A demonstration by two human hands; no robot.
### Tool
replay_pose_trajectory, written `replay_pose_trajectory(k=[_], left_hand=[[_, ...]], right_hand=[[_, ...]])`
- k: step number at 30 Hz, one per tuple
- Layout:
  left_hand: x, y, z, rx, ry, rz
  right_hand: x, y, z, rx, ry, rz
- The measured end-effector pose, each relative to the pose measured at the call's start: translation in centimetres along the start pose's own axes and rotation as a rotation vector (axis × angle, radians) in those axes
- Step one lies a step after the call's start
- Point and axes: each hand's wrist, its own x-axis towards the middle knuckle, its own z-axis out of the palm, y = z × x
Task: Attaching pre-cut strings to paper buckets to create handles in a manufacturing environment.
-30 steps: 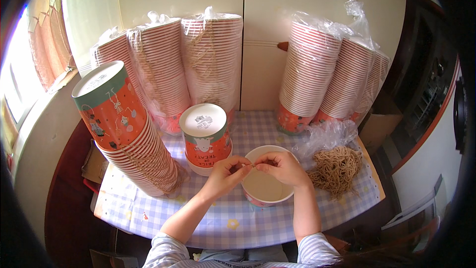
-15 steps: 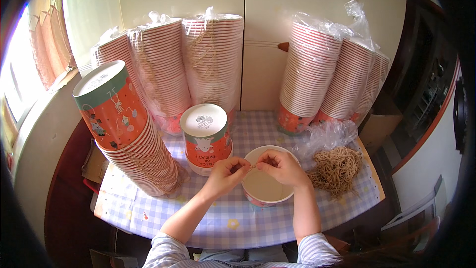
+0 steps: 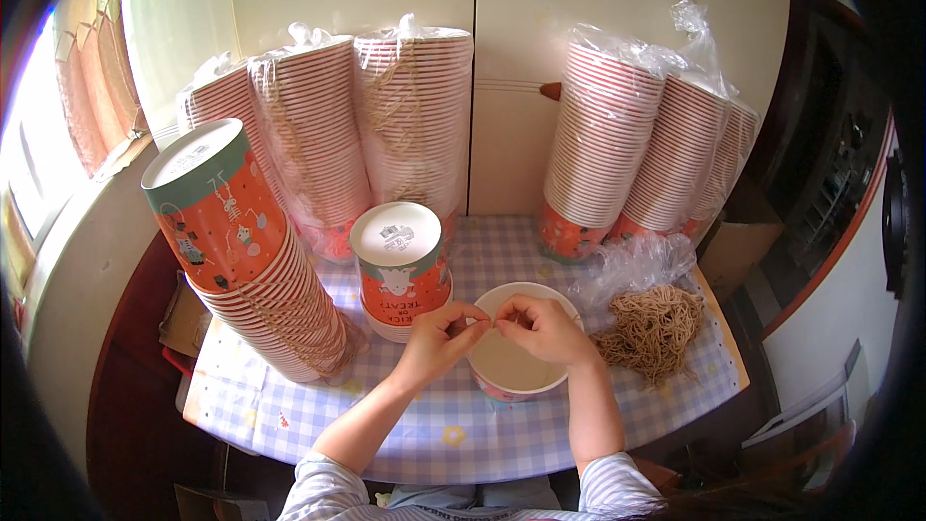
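My left hand [image 3: 439, 342] and my right hand [image 3: 545, 330] meet fingertip to fingertip above an open round paper bucket [image 3: 521, 392]. Each is closed in a pinch on a short bit of tan string [image 3: 493, 324]; most of it is hidden by the fingers. The bucket stands upright, its pale inside showing. Just beyond my left hand, a short upside-down stack of orange paper buckets [image 3: 400, 280] shows a white base on top. To the right of my right hand lies a tangled heap of tan strings [image 3: 656, 330].
A tall upside-down bucket stack [image 3: 227, 222] with strings draped over it stands at the left. Plastic-wrapped bucket stacks [image 3: 413, 116] line the back, with more wrapped stacks [image 3: 608, 125] at right. Crumpled clear plastic [image 3: 644, 265] lies by the strings on the checked tablecloth [image 3: 386, 444].
My hands stay almost in place over the bucket. The fingertips have shifted slightly around the string, and less of it shows between them.
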Motion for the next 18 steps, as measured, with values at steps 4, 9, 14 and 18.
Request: replay_pose_trajectory(k=[4,9,14,18], left_hand=[[0.00,-0.01,-0.05,-0.002,0.018,0.029],[0.12,0.10,-0.33,0.006,0.065,0.057],[0.27,-0.20,-0.63,0.041,0.079,0.060],[0.35,-0.30,-0.74,0.030,0.091,0.040]], right_hand=[[0.02,-0.07,0.14,-0.030,0.008,-0.022],[-0.08,-0.07,0.03,-0.049,-0.025,0.003],[-0.09,-0.33,-0.02,-0.092,-0.038,0.004],[-0.18,-0.67,-0.01,-0.060,-0.003,-0.016]])
